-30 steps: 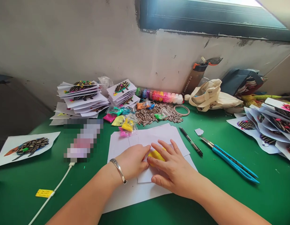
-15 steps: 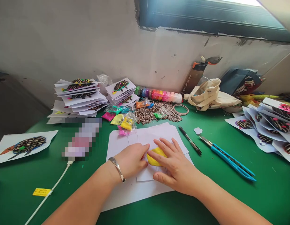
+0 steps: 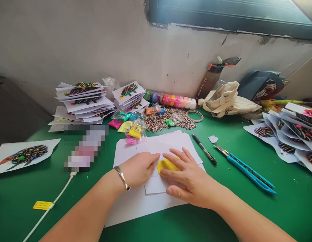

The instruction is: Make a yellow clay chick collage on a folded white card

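A flattened yellow piece of modelling clay (image 3: pixel 168 165) lies on a small white sheet of paper (image 3: pixel 156 188) with faint drawn lines. My right hand (image 3: pixel 187 176) rests over the clay's right side, fingers spread and flat, hiding part of it. Just left of the clay, my left hand (image 3: pixel 138 168) sits on the paper with its index finger stretched toward the clay's edge. The other fingers of that hand are curled in, and I see nothing in them. A silver bracelet (image 3: pixel 122 178) circles the left wrist. Beneath is a stack of larger white sheets (image 3: pixel 123 215).
Right of the paper lie a pen (image 3: pixel 204 149) and a blue cutter (image 3: pixel 249 171) with its blade out. Behind are sunflower seeds (image 3: pixel 158 122), clay packets (image 3: pixel 125 127) and a tape ring (image 3: pixel 195 116). Seed-decorated cards (image 3: pixel 90 107) are stacked left, others (image 3: pixel 297 134) right.
My left index finger has straightened out beside the clay. The right hand stays spread over the clay with a slight shift. The whole view has moved a little.
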Tool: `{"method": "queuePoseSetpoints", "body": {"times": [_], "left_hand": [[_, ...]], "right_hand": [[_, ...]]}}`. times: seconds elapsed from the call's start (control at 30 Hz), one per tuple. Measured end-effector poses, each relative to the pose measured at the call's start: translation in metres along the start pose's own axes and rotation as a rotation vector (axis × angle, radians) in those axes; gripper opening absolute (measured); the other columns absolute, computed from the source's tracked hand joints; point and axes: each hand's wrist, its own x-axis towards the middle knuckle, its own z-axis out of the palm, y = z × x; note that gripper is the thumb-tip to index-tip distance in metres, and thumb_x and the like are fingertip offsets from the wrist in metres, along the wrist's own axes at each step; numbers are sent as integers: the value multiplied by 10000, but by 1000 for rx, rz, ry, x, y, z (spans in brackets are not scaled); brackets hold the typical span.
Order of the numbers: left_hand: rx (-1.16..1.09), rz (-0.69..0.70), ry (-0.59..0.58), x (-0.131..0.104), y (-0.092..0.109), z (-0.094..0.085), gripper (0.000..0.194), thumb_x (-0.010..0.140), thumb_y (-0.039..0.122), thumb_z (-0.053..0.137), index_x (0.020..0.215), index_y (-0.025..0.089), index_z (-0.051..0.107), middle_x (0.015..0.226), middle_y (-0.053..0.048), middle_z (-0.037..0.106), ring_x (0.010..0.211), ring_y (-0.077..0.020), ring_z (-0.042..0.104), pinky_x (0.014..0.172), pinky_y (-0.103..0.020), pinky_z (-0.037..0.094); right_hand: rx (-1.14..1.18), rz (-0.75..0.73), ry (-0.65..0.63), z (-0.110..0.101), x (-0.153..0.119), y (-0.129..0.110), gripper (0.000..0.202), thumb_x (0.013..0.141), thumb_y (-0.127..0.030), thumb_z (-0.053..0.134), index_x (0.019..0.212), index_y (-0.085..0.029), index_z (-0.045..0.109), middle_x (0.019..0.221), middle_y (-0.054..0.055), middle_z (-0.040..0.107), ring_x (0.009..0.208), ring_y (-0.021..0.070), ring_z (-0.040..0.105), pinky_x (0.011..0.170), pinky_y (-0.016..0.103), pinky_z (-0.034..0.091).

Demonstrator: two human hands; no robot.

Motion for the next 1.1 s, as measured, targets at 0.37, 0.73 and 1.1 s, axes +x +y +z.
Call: {"method": "queuePoseSetpoints", "body": {"times": [0.37,0.73,1.1], "left_hand": [[1,-11,10,1,1,0,357,869,178,349,1149,201,569,909,-67,644,806,-208,582,698,-297,434],[-4,-25,9,-1,4,-2,383,868,184,354,1190,210,558,968,-73,653,850,-210,587,716,-290,433],[17,-9,19,0,5,0,362,864,167,350,1146,202,574,921,-67,652,825,-211,585,691,-287,426]], "right_hand": [[-46,-2,23,-1,0,3,387,881,-512,471,1237,-377,542,1470,24,339,1366,326,220,1078,623,131],[-29,-42,-63,-5,-2,-2,442,868,-512,498,1295,-399,492,1486,22,311,1373,361,185,1063,665,77],[1,24,23,-10,-8,10,329,884,-444,506,1198,-392,587,1486,-5,311,1379,321,195,1085,611,137]]}}
